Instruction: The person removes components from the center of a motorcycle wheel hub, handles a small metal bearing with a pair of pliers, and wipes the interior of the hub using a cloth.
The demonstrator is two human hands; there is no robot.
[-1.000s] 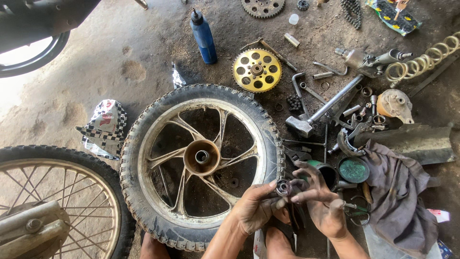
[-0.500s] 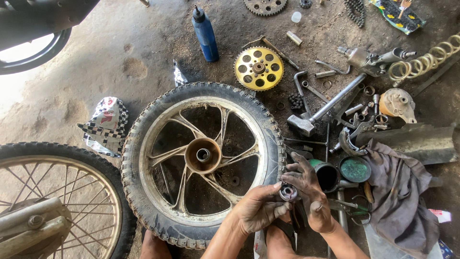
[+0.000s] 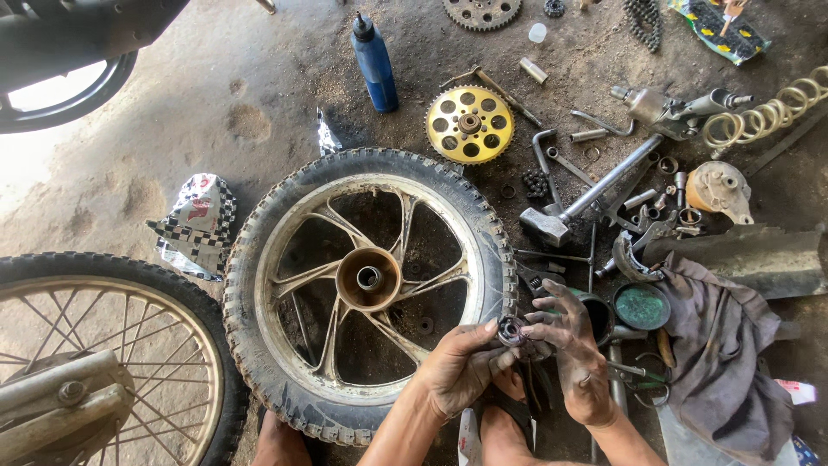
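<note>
A small round metal bearing ring [image 3: 511, 330], dark and greasy, sits pinched between both hands just off the lower right edge of the alloy motorcycle wheel with the knobbly black tyre [image 3: 369, 289], which lies flat on the dirt floor. The ring's open face is turned up toward the camera, so its axis runs roughly upward; being round, it has no clear long axis. The left hand [image 3: 459, 367] comes up from below with the forearm slanting toward the upper right, its fingers curled and the thumb and fingertips closed on the ring's left side. The right hand [image 3: 576, 354] rises from the lower right, its grease-blackened fingers spread and bent, with the fingertips meeting the ring from the right; how firmly it grips I cannot tell. Just right of the hands stands a small round tin of green grease [image 3: 642, 305] beside a grey rag [image 3: 723, 345]. Farther up lie a steel hammer [image 3: 595, 192], a yellow sprocket with round holes [image 3: 470, 123] and a blue plastic bottle [image 3: 374, 62]. A spoked wheel [image 3: 112, 345] lies at the lower left.
</note>
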